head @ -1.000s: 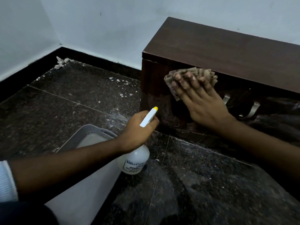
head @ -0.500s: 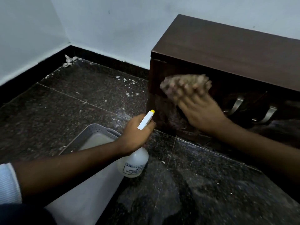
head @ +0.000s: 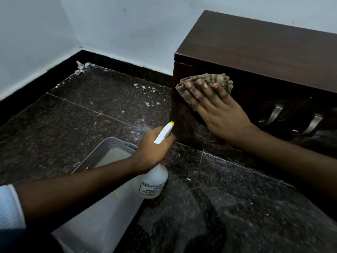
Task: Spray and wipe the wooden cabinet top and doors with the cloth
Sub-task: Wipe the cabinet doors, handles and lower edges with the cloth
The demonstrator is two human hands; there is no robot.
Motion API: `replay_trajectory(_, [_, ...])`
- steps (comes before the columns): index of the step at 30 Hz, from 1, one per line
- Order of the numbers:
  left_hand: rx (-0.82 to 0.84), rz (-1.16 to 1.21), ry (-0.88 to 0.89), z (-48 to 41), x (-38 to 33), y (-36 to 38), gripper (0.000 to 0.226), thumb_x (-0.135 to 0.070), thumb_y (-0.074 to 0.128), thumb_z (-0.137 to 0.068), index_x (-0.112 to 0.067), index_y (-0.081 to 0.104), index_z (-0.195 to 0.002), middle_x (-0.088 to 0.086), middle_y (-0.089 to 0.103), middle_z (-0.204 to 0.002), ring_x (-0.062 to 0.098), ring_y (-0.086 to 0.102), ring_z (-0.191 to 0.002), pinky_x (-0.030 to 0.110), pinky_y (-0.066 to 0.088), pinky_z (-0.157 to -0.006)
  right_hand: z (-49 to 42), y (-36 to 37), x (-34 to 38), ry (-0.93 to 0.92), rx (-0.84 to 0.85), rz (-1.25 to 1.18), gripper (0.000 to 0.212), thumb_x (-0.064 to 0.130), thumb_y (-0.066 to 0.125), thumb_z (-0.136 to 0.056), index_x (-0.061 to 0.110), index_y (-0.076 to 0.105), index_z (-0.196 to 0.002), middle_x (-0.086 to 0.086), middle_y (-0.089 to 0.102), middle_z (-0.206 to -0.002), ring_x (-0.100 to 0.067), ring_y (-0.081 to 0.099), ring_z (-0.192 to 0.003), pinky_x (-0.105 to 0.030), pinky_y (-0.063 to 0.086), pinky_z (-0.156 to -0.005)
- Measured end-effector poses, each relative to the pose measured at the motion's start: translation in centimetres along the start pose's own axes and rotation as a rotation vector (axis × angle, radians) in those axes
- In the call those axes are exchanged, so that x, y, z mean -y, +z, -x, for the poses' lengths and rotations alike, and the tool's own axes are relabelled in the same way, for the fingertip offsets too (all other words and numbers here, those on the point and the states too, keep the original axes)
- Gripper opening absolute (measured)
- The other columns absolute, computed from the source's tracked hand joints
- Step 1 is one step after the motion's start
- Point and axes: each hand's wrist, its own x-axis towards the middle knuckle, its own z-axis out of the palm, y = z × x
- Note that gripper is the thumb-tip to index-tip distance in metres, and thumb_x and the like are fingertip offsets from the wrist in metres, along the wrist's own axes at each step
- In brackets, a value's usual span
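A low dark wooden cabinet (head: 255, 52) stands against the wall at the right. My right hand (head: 218, 110) presses a crumpled tan striped cloth (head: 215, 80) flat against the upper part of the left door, fingers straight. Two metal handles (head: 277, 111) show to the right of that hand. My left hand (head: 155, 150) grips the neck of a white spray bottle (head: 151, 183) with a yellow-tipped nozzle (head: 164, 132), held near the cabinet's lower left corner, above the floor.
A grey perforated plastic basket (head: 109, 145) sits on the dark speckled granite floor (head: 91, 110) under my left forearm. White debris and a crumpled scrap (head: 81, 66) lie near the corner skirting. Pale walls meet at the back left.
My right hand with the cloth slid down the left door, then back up toward its top edge. The left hand keeps the bottle in much the same place. The view shifted slightly.
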Motion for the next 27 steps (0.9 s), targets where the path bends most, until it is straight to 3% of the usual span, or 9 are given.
replay_trajectory(6, [0.005, -0.039, -0.024, 0.2, 0.9, -1.3, 0.032, -0.015, 0.064, -0.103, 0.014, 0.054, -0.093, 0.016, 0.05, -0.064, 0.026, 0.049, -0.053, 0.032, 0.041, -0.043, 1.4, 4.8, 4.1, -0.406, 0.181, 0.048, 0.065, 0.026, 0.029, -0.095, 0.0, 0.021, -0.154, -0.016, 0.024, -0.162, -0.029, 0.033, -0.151, -0.046, -0.004, -0.126])
replay_trajectory(8, [0.001, -0.052, -0.02, 0.3, 1.1, -1.9, 0.031, -0.014, 0.063, -0.103, 0.014, 0.055, -0.092, 0.017, 0.05, -0.064, 0.025, 0.049, -0.052, 0.034, 0.04, -0.045, 3.3, 6.2, 5.0, -0.552, 0.319, 0.098, 0.067, 0.029, 0.027, -0.096, 0.004, 0.02, -0.157, -0.015, 0.011, -0.163, -0.025, 0.026, -0.154, -0.046, -0.01, -0.123])
replay_trajectory(13, [-0.021, -0.029, -0.034, 0.3, 1.3, -2.4, 0.03, -0.013, 0.063, -0.103, 0.016, 0.057, -0.096, 0.038, 0.057, -0.077, 0.026, 0.052, -0.047, 0.029, 0.041, -0.041, -0.1, 6.3, 4.2, -0.386, 0.124, -0.086, 0.066, 0.028, 0.023, -0.098, 0.001, 0.027, -0.158, -0.016, 0.024, -0.166, -0.026, 0.024, -0.155, -0.043, -0.002, -0.127])
replay_trajectory(16, [-0.017, -0.059, -0.048, 0.3, 1.6, -1.8, 0.03, -0.014, 0.064, -0.103, 0.013, 0.058, -0.093, 0.018, 0.051, -0.058, 0.025, 0.05, -0.043, 0.029, 0.041, -0.042, -2.6, 5.2, 3.6, -0.233, 0.008, -0.002, 0.062, 0.025, 0.024, -0.103, 0.0, 0.021, -0.16, -0.017, 0.018, -0.168, -0.029, 0.014, -0.157, -0.045, 0.003, -0.127])
replay_trajectory(18, [-0.006, -0.07, -0.048, 0.2, 1.6, -1.7, 0.029, -0.015, 0.064, -0.102, 0.011, 0.058, -0.091, 0.008, 0.048, -0.053, 0.026, 0.05, -0.042, 0.028, 0.041, -0.042, -2.2, 5.7, 4.3, -0.281, 0.014, 0.065, 0.06, 0.022, 0.031, -0.101, 0.0, 0.031, -0.156, -0.02, 0.031, -0.163, -0.031, 0.025, -0.154, -0.046, 0.009, -0.126])
replay_trajectory(20, [0.008, -0.067, -0.033, 0.2, 1.4, -1.9, 0.028, -0.016, 0.063, -0.102, 0.01, 0.058, -0.092, 0.01, 0.048, -0.057, 0.027, 0.051, -0.046, 0.03, 0.042, -0.042, -0.1, 7.9, 6.3, -0.536, 0.132, 0.158, 0.06, 0.026, 0.037, -0.096, 0.006, 0.041, -0.152, -0.01, 0.043, -0.158, -0.025, 0.038, -0.148, -0.043, 0.009, -0.127])
replay_trajectory(22, [0.016, -0.052, -0.022, 0.3, 1.2, -2.1, 0.027, -0.015, 0.063, -0.103, 0.01, 0.058, -0.095, 0.015, 0.048, -0.063, 0.028, 0.051, -0.05, 0.032, 0.042, -0.043, 2.2, 9.1, 8.0, -0.716, 0.408, 0.149, 0.058, 0.042, 0.035, -0.098, 0.024, 0.046, -0.152, 0.01, 0.033, -0.161, -0.011, 0.035, -0.149, -0.04, 0.001, -0.126])
replay_trajectory(24, [0.016, -0.053, -0.014, 0.3, 1.3, -2.3, 0.027, -0.016, 0.063, -0.104, 0.009, 0.059, -0.096, 0.017, 0.051, -0.067, 0.027, 0.051, -0.051, 0.033, 0.042, -0.043, 1.7, 8.9, 7.7, -0.596, 0.516, 0.0, 0.057, 0.05, 0.043, -0.093, 0.032, 0.056, -0.145, 0.016, 0.046, -0.153, -0.006, 0.043, -0.143, -0.042, -0.005, -0.126])
replay_trajectory(27, [0.012, -0.06, -0.015, 0.3, 1.7, -2.3, 0.03, -0.021, 0.064, -0.102, 0.008, 0.059, -0.096, 0.016, 0.052, -0.066, 0.024, 0.05, -0.049, 0.033, 0.042, -0.043, -0.4, 9.3, 7.4, -0.441, 0.204, -0.006, 0.063, 0.028, 0.024, -0.097, 0.005, 0.045, -0.152, -0.013, 0.041, -0.16, -0.024, 0.035, -0.15, -0.046, -0.001, -0.126])
